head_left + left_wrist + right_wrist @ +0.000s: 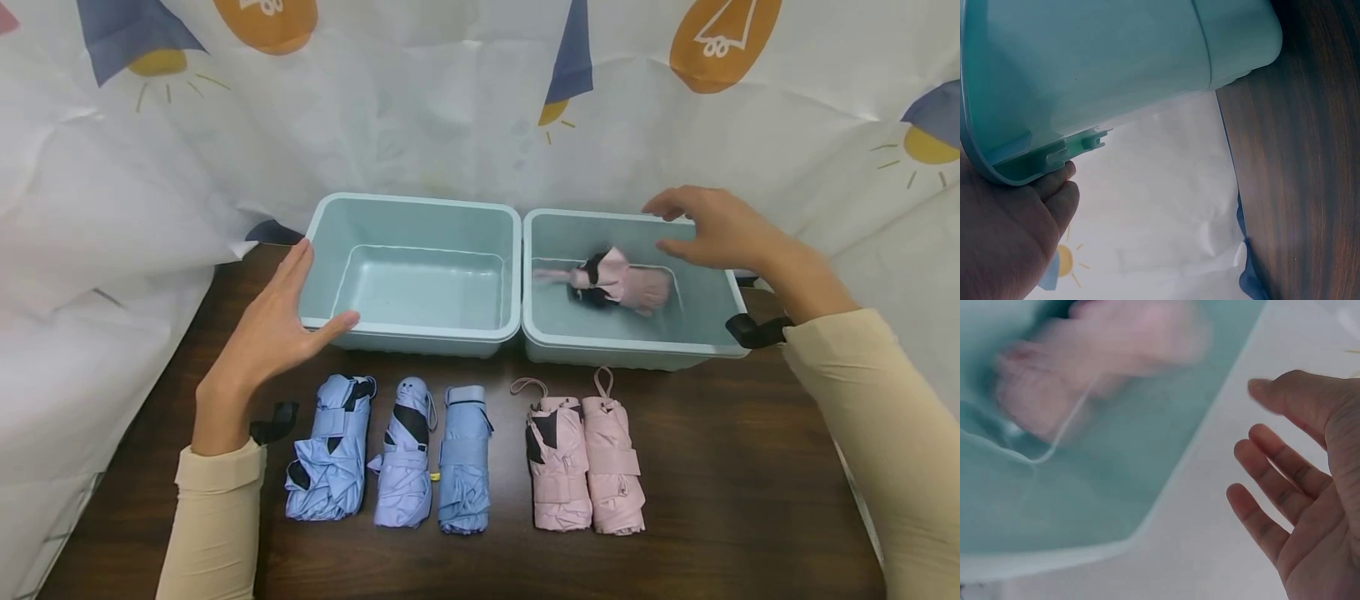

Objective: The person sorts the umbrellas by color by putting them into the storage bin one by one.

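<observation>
A pink folding umbrella [626, 282] with black patches, motion-blurred, is inside the right light-blue bin [645, 340]. My right hand [723, 233] is over that bin's back right part, fingers spread and apart from the umbrella. In the right wrist view, nothing lies between the right hand's fingers [1257, 515]. My left hand [270, 321] is at the left end of the other light-blue bin [420, 333], thumb over its front rim. The left wrist view has the left hand's fingers [1063, 203] by the rim's underside; contact is hard to tell.
On the dark wooden table [727, 467], three blue folded umbrellas, left [333, 446], middle [405, 450] and right [463, 458], lie before the left bin. Two pink ones, left [560, 467] and right [613, 467], lie before the right bin. A patterned white sheet [450, 108] hangs behind.
</observation>
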Demonstrator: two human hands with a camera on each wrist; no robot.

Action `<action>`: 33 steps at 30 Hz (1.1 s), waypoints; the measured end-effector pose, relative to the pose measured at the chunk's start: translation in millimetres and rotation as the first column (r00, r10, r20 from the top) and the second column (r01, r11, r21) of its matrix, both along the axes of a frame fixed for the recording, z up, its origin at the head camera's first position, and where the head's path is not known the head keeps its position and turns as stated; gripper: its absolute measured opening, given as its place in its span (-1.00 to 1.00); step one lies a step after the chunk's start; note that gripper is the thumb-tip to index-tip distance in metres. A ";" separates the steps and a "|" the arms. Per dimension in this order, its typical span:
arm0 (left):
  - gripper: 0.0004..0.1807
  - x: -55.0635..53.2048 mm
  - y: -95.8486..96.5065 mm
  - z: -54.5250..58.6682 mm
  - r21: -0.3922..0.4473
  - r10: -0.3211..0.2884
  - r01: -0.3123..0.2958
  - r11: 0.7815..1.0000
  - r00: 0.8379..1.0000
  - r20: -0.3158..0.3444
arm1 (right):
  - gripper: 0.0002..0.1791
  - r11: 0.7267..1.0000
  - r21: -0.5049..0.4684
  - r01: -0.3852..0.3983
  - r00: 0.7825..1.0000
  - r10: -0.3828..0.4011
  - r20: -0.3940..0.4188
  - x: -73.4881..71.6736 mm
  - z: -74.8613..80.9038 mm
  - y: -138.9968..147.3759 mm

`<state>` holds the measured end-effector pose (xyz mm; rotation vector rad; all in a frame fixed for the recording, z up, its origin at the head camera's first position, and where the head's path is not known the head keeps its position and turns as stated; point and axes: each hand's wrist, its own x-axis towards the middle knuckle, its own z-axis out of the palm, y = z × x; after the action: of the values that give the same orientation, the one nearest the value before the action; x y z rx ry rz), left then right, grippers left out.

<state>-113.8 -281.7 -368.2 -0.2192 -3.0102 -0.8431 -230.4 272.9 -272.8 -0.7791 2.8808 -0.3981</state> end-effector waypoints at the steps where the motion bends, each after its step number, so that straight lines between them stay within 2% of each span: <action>1: 0.24 0.2 0.1 0.5 0.000 0.001 -0.001 1.000 1.000 -0.002 | -0.43 1.000 -0.002 0.004 1.000 -0.004 -0.006 1.2 3.0 -0.4; 6: 0.24 0.8 0.2 0.7 0.005 0.006 -0.006 1.000 1.000 -0.004 | -0.44 1.000 -0.002 -0.012 1.000 0.012 -0.018 11.5 12.1 -4.7; 19: 0.24 4.6 0.9 -0.3 0.009 0.012 -0.012 1.000 1.000 0.000 | -0.47 1.000 0.020 0.000 0.999 0.001 -0.048 38.5 13.5 -3.7; 27: 0.24 6.3 -0.8 -0.2 0.010 0.017 -0.017 1.000 1.000 0.003 | -0.51 0.999 0.014 -0.041 0.988 0.042 -0.148 62.2 11.2 -4.5; 33: 0.25 7.4 -0.7 0.0 0.013 0.022 -0.022 1.000 1.000 0.002 | -0.47 0.999 0.008 -0.035 0.984 0.036 -0.176 80.3 11.3 -6.1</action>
<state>-106.4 -282.4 -368.3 -0.1847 -3.0022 -0.8621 -150.1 266.8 -261.5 -0.9065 3.0237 -0.3336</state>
